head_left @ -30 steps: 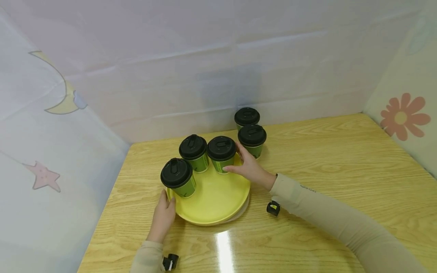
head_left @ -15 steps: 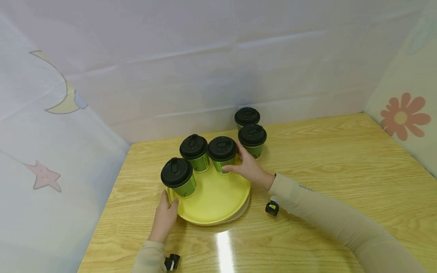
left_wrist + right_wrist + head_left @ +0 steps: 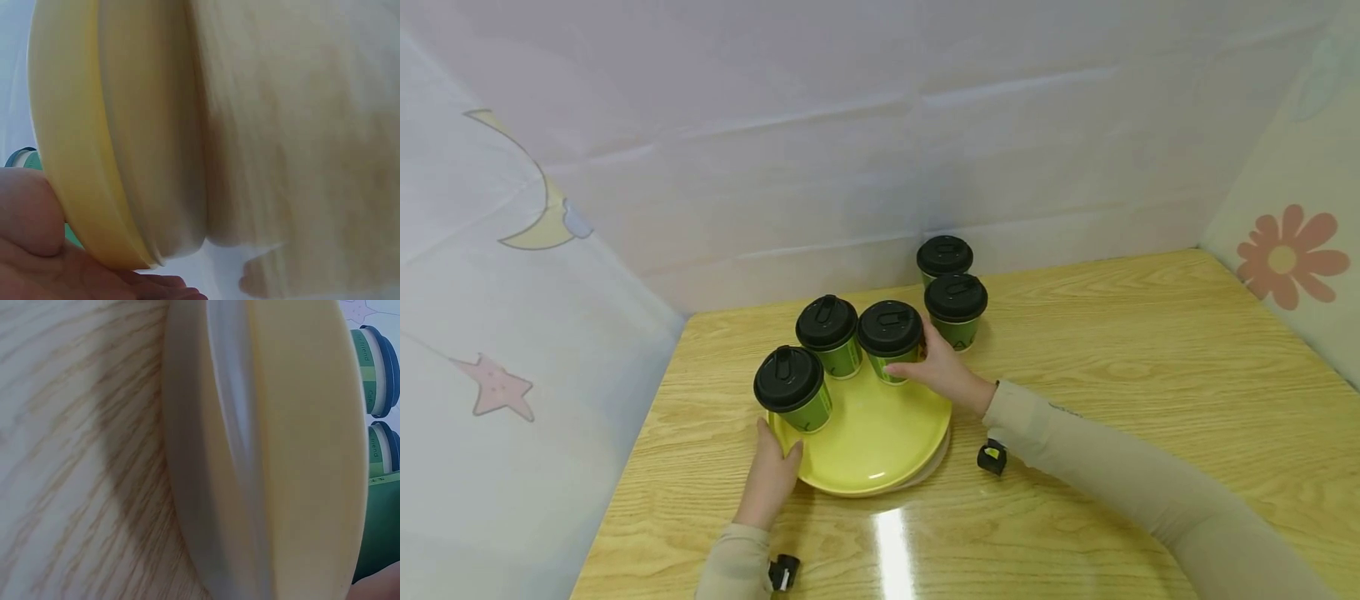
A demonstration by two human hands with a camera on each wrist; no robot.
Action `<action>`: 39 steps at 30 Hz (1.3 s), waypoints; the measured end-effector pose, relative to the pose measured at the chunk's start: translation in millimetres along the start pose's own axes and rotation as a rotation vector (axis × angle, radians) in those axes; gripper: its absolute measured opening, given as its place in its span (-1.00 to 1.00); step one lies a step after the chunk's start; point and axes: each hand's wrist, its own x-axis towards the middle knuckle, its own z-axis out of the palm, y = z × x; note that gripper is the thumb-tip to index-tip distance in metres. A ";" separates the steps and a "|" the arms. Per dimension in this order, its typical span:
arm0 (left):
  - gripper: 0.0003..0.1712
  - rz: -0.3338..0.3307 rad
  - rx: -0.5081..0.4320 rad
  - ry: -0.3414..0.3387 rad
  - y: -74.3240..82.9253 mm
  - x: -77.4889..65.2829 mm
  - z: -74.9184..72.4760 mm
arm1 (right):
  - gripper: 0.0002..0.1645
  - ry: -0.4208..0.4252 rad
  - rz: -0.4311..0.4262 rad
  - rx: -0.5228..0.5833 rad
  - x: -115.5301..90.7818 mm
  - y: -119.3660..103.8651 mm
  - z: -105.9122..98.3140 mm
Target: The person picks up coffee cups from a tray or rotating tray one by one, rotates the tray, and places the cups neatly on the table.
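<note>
A round yellow plate (image 3: 865, 450) sits on a pale round base (image 3: 936, 467), bearing three green paper cups with black lids. My right hand (image 3: 951, 371) holds the right-hand cup (image 3: 891, 329), thumb in front, fingers mostly hidden behind. In the right wrist view that cup (image 3: 382, 525) shows green beside a bit of my hand. The other two are the back cup (image 3: 827, 325) and the left cup (image 3: 793, 387). My left hand (image 3: 771, 475) touches the plate's near-left edge, fingers extended. In the left wrist view, thumb and fingers lie against the yellow rim (image 3: 75, 137).
Two more lidded cups stand off the plate behind my right hand: a nearer one (image 3: 956, 308) and a farther one (image 3: 943, 254) close to the back sheet (image 3: 760, 225). The wooden table (image 3: 1112, 367) extends right. Black wrist devices hang at both sleeves.
My left hand has shifted slightly right along the plate's edge. My right forearm has moved a little left, its hand still on the same cup. The cups and plate hardly move.
</note>
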 end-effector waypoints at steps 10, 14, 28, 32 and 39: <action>-0.18 0.041 0.078 0.003 4.8 0.4 0.8 | 0.07 0.054 0.049 0.002 4.6 1.6 4.2; -0.23 0.040 0.113 0.021 5.8 0.4 1.8 | 0.10 0.085 0.068 -0.016 7.4 2.8 7.4; -0.28 0.028 0.144 0.036 6.1 1.8 1.7 | 0.09 0.109 0.138 0.000 6.5 -2.0 12.8; -0.28 0.025 0.149 0.040 6.0 2.1 1.2 | 0.13 0.110 0.126 -0.007 4.9 -3.8 13.2; -0.28 0.034 0.159 0.042 6.1 2.1 1.8 | 0.12 0.090 0.180 -0.006 9.6 -0.9 14.4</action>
